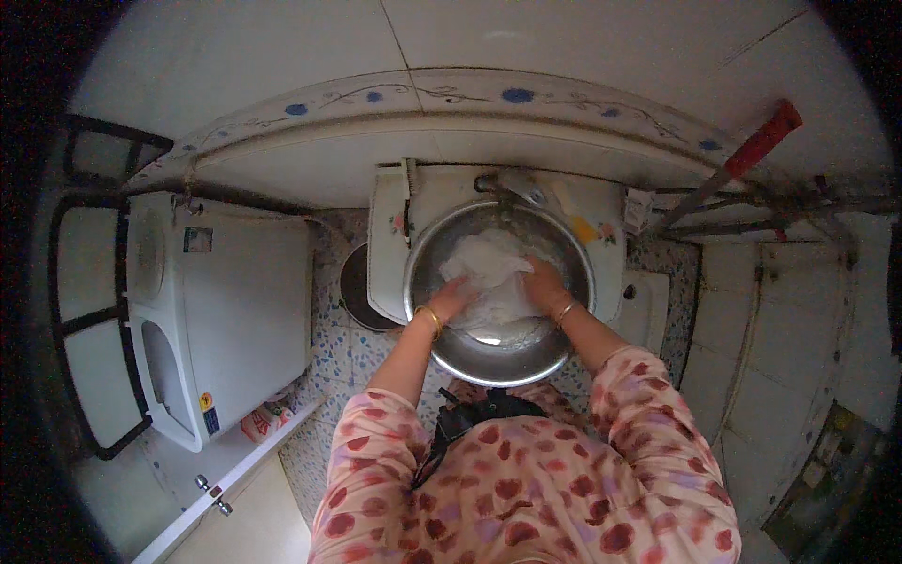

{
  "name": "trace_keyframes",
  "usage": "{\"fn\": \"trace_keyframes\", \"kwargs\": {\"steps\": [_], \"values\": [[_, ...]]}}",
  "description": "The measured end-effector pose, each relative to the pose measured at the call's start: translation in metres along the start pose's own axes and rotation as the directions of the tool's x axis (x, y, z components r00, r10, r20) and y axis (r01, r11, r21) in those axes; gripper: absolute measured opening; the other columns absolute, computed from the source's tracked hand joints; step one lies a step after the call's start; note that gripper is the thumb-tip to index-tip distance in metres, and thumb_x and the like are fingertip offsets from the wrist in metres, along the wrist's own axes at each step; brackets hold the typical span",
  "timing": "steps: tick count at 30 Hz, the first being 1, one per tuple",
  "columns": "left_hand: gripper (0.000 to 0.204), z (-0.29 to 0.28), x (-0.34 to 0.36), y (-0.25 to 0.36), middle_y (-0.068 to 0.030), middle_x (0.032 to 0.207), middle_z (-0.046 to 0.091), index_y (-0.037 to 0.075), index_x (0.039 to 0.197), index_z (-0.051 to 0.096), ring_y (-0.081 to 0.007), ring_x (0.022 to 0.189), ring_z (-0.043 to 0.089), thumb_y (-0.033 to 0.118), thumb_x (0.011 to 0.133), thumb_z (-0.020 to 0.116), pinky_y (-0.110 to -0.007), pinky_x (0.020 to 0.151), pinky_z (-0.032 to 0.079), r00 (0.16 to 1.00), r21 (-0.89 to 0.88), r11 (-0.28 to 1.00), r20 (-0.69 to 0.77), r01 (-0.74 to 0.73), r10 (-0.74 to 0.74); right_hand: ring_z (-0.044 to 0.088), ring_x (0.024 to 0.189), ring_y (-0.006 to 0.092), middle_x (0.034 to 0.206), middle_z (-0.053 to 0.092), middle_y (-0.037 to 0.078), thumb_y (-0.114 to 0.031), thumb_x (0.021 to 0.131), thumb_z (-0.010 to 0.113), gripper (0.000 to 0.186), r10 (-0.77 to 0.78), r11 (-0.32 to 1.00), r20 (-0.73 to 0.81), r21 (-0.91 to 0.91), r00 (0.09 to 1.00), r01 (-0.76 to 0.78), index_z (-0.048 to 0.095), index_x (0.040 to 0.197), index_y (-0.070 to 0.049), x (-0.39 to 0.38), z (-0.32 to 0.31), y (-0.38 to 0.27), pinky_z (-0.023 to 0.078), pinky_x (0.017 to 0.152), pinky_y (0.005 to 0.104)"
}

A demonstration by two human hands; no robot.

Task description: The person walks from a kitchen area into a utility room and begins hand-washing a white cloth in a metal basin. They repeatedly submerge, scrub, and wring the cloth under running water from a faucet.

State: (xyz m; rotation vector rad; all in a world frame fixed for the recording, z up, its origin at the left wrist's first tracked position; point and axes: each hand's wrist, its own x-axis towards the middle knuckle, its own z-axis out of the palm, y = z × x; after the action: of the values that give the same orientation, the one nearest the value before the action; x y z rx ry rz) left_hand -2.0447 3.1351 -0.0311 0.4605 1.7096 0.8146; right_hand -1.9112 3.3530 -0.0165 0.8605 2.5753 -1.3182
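Note:
A large round metal basin [512, 366] sits on the white sink counter [385, 268], under the tap [495, 191]. In the basin lies a bunched, wet-looking white cloth [489, 263]. My left hand [449, 302], with a gold bangle at the wrist, grips the cloth's near left side. On its right side my right hand [545, 287] is closed on the same cloth, its fingers partly hidden in the folds. Both forearms come in over the basin's near rim.
A white washing machine [249, 291] stands at the left, with a dark round bucket [362, 289] between it and the counter. A white brush [407, 193] lies on the counter's left side. At the right, a red-handled tool [766, 136] leans by the wall near pipes.

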Motion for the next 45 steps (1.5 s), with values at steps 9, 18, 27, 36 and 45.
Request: {"fn": "trace_keyframes", "kwargs": {"steps": [9,18,27,36,45], "values": [[0.063,0.007,-0.056,0.079,-0.0102,0.115,0.052,0.006,0.12,0.044,-0.0292,0.11,0.046,0.055,0.08,0.046,-0.048,0.093,0.032,0.993,-0.957,0.264,-0.117,-0.119,0.023,0.053,0.09,0.0139,0.1,0.056,0.006,-0.006,0.075,0.055,0.033,-0.199,0.301,0.263,0.933,0.944,-0.196,0.053,0.107,0.001,-0.067,-0.056,-0.154,0.043,0.079,0.0279],[0.045,-0.005,-0.066,0.067,-0.007,0.105,0.056,0.007,0.111,0.05,-0.0245,0.101,0.052,0.042,0.086,0.043,-0.038,0.088,0.041,0.959,-0.947,0.272,-0.099,-0.173,0.267,0.051,0.097,0.0239,0.101,0.052,0.013,-0.012,0.074,0.061,0.036,-0.636,0.58,-0.142,0.561,0.758,0.591,0.051,0.106,0.0,-0.084,-0.04,-0.192,0.038,0.087,0.0318],[0.04,0.022,-0.06,0.082,-0.0072,0.102,0.057,0.007,0.111,0.051,-0.0237,0.098,0.054,0.038,0.086,0.045,-0.037,0.085,0.043,0.977,-0.977,0.04,-0.21,-0.212,0.049,0.05,0.09,0.0378,0.097,0.052,0.019,-0.03,0.063,0.069,0.049,-0.429,0.849,-0.444,0.099,0.787,0.519,0.053,0.098,0.001,-0.058,0.006,-0.174,0.042,0.081,0.0419],[0.04,0.03,-0.06,0.095,-0.0111,0.105,0.057,0.003,0.115,0.049,-0.0235,0.091,0.058,0.033,0.089,0.04,-0.037,0.081,0.047,0.97,-0.912,0.365,-0.231,-0.187,-0.081,0.06,0.084,0.0294,0.096,0.06,0.019,-0.032,0.075,0.062,0.048,0.126,0.903,-0.194,0.429,0.973,-0.031,0.051,0.106,0.004,-0.013,-0.008,-0.149,0.047,0.074,0.0352],[0.05,0.018,-0.093,0.131,-0.0136,0.123,0.047,0.003,0.125,0.038,-0.0276,0.111,0.047,0.037,0.088,0.035,-0.042,0.095,0.037,0.934,-0.992,-0.007,-0.121,-0.126,0.338,0.053,0.095,0.0169,0.107,0.055,0.006,-0.037,0.081,0.055,0.045,0.033,-0.004,0.289,0.957,0.957,-0.289,0.051,0.112,-0.004,-0.016,-0.023,-0.085,0.046,0.076,0.0334]]}}
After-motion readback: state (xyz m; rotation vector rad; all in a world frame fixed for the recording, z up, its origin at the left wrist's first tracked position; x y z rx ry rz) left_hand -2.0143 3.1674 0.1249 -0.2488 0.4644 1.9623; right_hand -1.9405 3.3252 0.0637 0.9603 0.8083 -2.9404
